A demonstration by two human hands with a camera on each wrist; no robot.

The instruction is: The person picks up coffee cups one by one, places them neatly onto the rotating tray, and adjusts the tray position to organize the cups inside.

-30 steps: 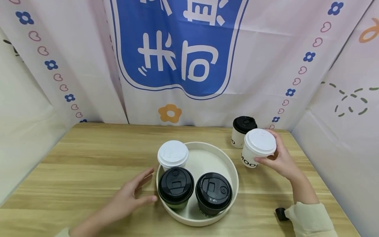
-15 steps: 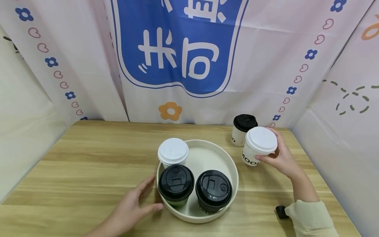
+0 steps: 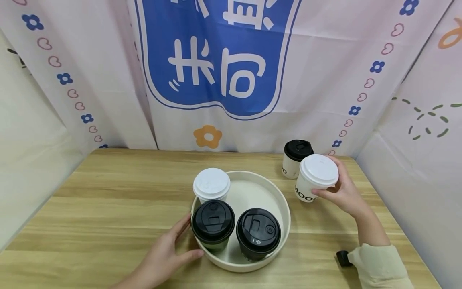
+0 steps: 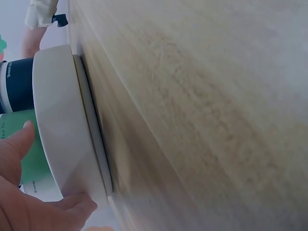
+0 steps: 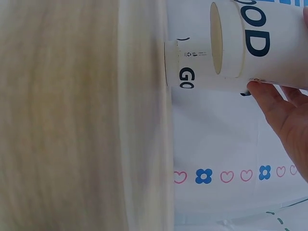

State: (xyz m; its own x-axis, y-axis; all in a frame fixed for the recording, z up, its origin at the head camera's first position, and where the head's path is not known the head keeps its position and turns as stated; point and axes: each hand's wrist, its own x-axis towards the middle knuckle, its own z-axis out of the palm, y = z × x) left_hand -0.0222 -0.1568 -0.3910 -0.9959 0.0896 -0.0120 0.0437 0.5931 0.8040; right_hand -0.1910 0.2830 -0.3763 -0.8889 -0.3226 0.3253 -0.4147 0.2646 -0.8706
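Observation:
My right hand (image 3: 344, 192) grips a white paper coffee cup (image 3: 306, 192) with a white lid and black lettering. In the right wrist view that cup (image 5: 284, 43) is held above the table, its underside showing. Left of centre, my left hand (image 3: 162, 251) touches the side of a round cream tray (image 3: 265, 184) with fingers and thumb spread. Seen from the left wrist, the fingers lie against the tray's outer wall and the thumb is near a green cup (image 4: 33, 149). The tray bears this black-lidded green cup, a dark cup (image 3: 258, 235) with a black lid, and a white-lidded cup (image 3: 211, 184).
Behind the held cup, a white paper cup (image 3: 290, 166) with a black lid stands on the wooden table (image 3: 119, 192). A small black object (image 3: 343, 259) is by the right sleeve. Printed cloth (image 3: 325, 80) hangs at the back and sides.
My left hand has moved right, from beside the tray to touching it. The right hand and its cup have stayed nearly in place.

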